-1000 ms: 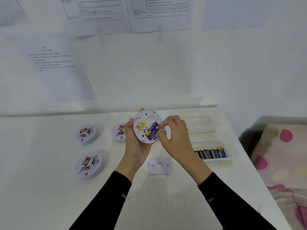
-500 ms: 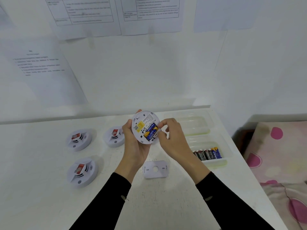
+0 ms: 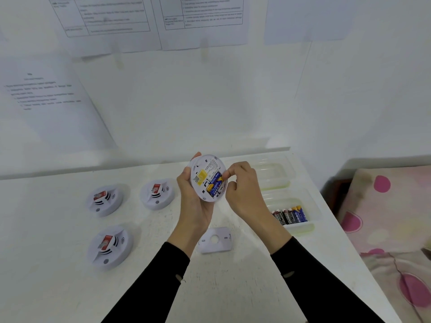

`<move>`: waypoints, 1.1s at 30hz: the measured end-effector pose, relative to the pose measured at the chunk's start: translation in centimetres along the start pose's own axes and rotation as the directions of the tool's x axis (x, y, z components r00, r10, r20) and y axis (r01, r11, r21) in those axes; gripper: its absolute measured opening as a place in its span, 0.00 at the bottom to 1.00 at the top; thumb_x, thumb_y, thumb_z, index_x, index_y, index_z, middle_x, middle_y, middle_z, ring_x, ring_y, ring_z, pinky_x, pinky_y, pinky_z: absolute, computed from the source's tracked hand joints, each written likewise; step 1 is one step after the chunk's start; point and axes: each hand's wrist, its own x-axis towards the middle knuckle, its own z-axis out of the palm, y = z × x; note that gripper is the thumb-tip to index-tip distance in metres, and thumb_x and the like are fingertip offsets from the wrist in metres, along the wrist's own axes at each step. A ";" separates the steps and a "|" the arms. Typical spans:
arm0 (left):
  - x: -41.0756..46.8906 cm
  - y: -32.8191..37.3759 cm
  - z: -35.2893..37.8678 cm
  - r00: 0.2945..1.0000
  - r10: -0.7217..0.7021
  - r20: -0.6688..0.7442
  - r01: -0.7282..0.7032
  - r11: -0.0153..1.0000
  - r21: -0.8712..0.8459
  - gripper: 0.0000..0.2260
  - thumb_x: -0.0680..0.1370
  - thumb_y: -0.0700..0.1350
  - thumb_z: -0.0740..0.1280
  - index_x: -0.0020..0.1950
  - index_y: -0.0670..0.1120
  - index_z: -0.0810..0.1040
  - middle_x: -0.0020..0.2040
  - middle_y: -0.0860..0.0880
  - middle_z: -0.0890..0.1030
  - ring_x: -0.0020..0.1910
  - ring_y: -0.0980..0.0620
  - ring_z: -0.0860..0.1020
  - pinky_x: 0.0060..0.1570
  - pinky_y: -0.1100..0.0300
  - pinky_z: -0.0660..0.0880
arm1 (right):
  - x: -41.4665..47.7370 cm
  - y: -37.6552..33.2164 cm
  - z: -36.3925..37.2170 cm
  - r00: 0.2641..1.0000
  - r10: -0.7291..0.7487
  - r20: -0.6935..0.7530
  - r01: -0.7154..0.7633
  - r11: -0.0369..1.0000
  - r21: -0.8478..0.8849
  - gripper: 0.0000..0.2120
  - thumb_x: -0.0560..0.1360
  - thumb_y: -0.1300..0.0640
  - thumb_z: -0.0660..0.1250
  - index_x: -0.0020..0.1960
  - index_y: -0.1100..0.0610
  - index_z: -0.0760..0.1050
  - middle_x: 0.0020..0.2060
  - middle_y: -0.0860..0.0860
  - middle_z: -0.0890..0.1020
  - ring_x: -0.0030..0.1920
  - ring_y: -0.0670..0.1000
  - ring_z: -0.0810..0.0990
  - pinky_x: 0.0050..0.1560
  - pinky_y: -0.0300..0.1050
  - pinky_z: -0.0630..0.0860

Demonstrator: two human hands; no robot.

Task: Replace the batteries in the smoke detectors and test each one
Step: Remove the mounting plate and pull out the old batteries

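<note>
Gripping the round white plastic smoke detector (image 3: 210,164) by its rim with the left hand (image 3: 193,206), back side up, above the white tabletop (image 3: 70,287). Pinching the top end of a blue-and-yellow cylindrical battery (image 3: 215,185) in the open bay with the right hand (image 3: 245,194). Probably mid-swap on this first unit, though cannot tell whether pulling out or seating. Next calls for a steady hold, finishing the cell, then refitting the flat white holed plate (image 3: 215,240) lying below.

Print on the white paper wall sheets (image 3: 109,17) is too blurred to read. The right hand (image 3: 245,190) hides part of the blue-and-yellow batteries (image 3: 215,185).
</note>
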 end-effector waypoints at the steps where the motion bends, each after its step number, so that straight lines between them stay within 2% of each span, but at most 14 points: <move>1: 0.0 -0.1 0.1 1.000 0.001 -0.010 -0.001 1.000 -0.003 0.18 0.84 0.53 0.50 0.63 0.52 0.76 0.51 0.50 0.85 0.50 0.51 0.82 0.45 0.56 0.82 | 0.1 0.0 -0.1 1.000 0.006 -0.001 -0.006 1.000 0.001 0.12 0.71 0.72 0.58 0.47 0.60 0.75 0.56 0.52 0.73 0.58 0.50 0.68 0.58 0.47 0.70; 4: 0.0 -0.2 0.0 1.000 -0.007 -0.024 0.007 1.000 -0.021 0.18 0.84 0.54 0.50 0.62 0.52 0.77 0.51 0.49 0.85 0.49 0.51 0.83 0.44 0.57 0.82 | 0.3 -0.1 -0.1 1.000 0.025 0.001 -0.025 0.998 0.050 0.12 0.70 0.73 0.57 0.43 0.59 0.74 0.52 0.50 0.72 0.57 0.51 0.69 0.57 0.48 0.71; 5: 0.0 -0.2 0.0 1.000 -0.012 -0.024 0.012 1.000 -0.025 0.18 0.84 0.54 0.50 0.62 0.52 0.77 0.51 0.49 0.85 0.48 0.51 0.83 0.43 0.57 0.82 | 0.4 -0.1 -0.1 1.000 0.027 0.006 -0.027 0.997 0.072 0.12 0.70 0.72 0.57 0.42 0.58 0.73 0.51 0.49 0.72 0.57 0.51 0.70 0.56 0.45 0.72; 8: 0.1 0.0 -0.3 0.999 -0.020 -0.030 0.019 0.999 -0.044 0.18 0.84 0.54 0.51 0.61 0.53 0.78 0.51 0.48 0.85 0.47 0.51 0.84 0.43 0.57 0.82 | 0.2 -0.4 -0.5 0.999 0.001 0.042 -0.006 0.993 0.122 0.06 0.74 0.66 0.60 0.43 0.56 0.70 0.48 0.46 0.71 0.54 0.47 0.69 0.47 0.29 0.67; 10: 0.2 0.0 -0.5 0.999 -0.024 -0.033 0.022 0.999 -0.049 0.19 0.83 0.55 0.51 0.63 0.52 0.77 0.55 0.47 0.84 0.51 0.49 0.83 0.49 0.54 0.81 | -0.3 -1.0 -1.0 0.995 -0.047 0.087 0.032 0.986 0.163 0.02 0.76 0.61 0.63 0.45 0.57 0.71 0.47 0.47 0.73 0.48 0.42 0.70 0.43 0.26 0.67; 12: 0.2 -0.1 -0.7 0.999 -0.036 -0.023 0.034 0.998 -0.059 0.20 0.83 0.56 0.51 0.67 0.52 0.76 0.59 0.44 0.82 0.56 0.47 0.80 0.55 0.51 0.77 | -0.6 -1.4 -1.4 0.986 -0.087 0.143 0.056 0.977 0.206 0.03 0.77 0.59 0.65 0.47 0.57 0.72 0.44 0.48 0.77 0.41 0.38 0.73 0.40 0.28 0.69; 14: 0.3 -0.2 -0.7 0.999 -0.048 -0.017 0.047 0.995 -0.083 0.20 0.83 0.56 0.51 0.67 0.51 0.75 0.57 0.45 0.83 0.55 0.47 0.81 0.55 0.50 0.78 | -0.1 -1.4 -1.7 0.983 -0.082 0.163 0.030 0.954 0.297 0.04 0.77 0.58 0.67 0.47 0.56 0.72 0.41 0.47 0.79 0.37 0.37 0.76 0.38 0.31 0.73; 18: 0.4 -0.1 -1.2 0.996 -0.092 0.002 0.091 0.983 -0.157 0.19 0.83 0.56 0.52 0.61 0.51 0.79 0.56 0.45 0.83 0.54 0.45 0.82 0.54 0.44 0.79 | 3.7 1.3 -3.3 0.987 0.152 -0.057 -0.095 0.825 0.557 0.07 0.75 0.60 0.70 0.45 0.52 0.73 0.41 0.50 0.81 0.38 0.45 0.80 0.43 0.44 0.78; 21: 0.3 0.0 -1.6 0.993 -0.117 0.011 0.116 0.974 -0.195 0.19 0.82 0.56 0.53 0.60 0.50 0.81 0.57 0.44 0.84 0.58 0.41 0.80 0.50 0.43 0.81 | 7.0 5.7 -3.9 0.946 0.284 -0.159 -0.197 0.888 0.414 0.06 0.75 0.59 0.70 0.44 0.51 0.75 0.44 0.52 0.82 0.43 0.50 0.82 0.53 0.52 0.80; 23: 0.4 0.0 -1.7 0.992 -0.123 0.013 0.123 0.971 -0.206 0.20 0.82 0.56 0.54 0.61 0.50 0.81 0.58 0.43 0.83 0.62 0.39 0.78 0.55 0.41 0.79 | 8.6 8.6 -3.4 0.944 0.303 -0.130 -0.266 0.933 0.242 0.04 0.74 0.60 0.70 0.44 0.54 0.76 0.44 0.54 0.83 0.46 0.53 0.82 0.55 0.52 0.78; 25: 0.5 0.0 -1.6 0.992 -0.128 0.014 0.128 0.969 -0.209 0.20 0.82 0.56 0.54 0.61 0.50 0.81 0.58 0.43 0.83 0.63 0.38 0.77 0.57 0.40 0.77 | 9.5 10.6 -2.8 0.959 0.281 -0.044 -0.279 0.959 0.048 0.01 0.74 0.61 0.70 0.45 0.57 0.78 0.44 0.56 0.84 0.46 0.54 0.82 0.52 0.46 0.77; 28: 0.5 0.1 -1.4 0.991 -0.133 0.027 0.135 0.969 -0.205 0.19 0.82 0.56 0.54 0.59 0.50 0.81 0.58 0.43 0.83 0.61 0.39 0.77 0.55 0.41 0.79 | 10.3 12.0 -2.1 0.966 0.242 0.092 -0.225 0.960 -0.165 0.05 0.75 0.62 0.67 0.46 0.61 0.81 0.45 0.57 0.85 0.42 0.51 0.79 0.44 0.40 0.71; 31: 0.4 0.1 -1.3 0.990 -0.140 0.029 0.143 0.970 -0.198 0.20 0.82 0.56 0.54 0.59 0.50 0.81 0.58 0.43 0.83 0.61 0.39 0.77 0.53 0.42 0.80 | 10.8 12.2 -1.8 0.962 0.233 0.145 -0.184 0.940 -0.288 0.08 0.77 0.61 0.65 0.48 0.62 0.82 0.47 0.56 0.84 0.45 0.52 0.78 0.44 0.39 0.68; 33: 0.5 0.0 -1.3 0.988 -0.153 0.023 0.154 0.965 -0.215 0.20 0.82 0.57 0.54 0.60 0.49 0.81 0.59 0.42 0.82 0.62 0.38 0.77 0.51 0.42 0.81 | 10.5 11.3 -1.8 0.976 0.197 0.091 -0.165 0.946 -0.278 0.09 0.78 0.60 0.63 0.49 0.62 0.82 0.48 0.55 0.84 0.49 0.53 0.80 0.45 0.38 0.68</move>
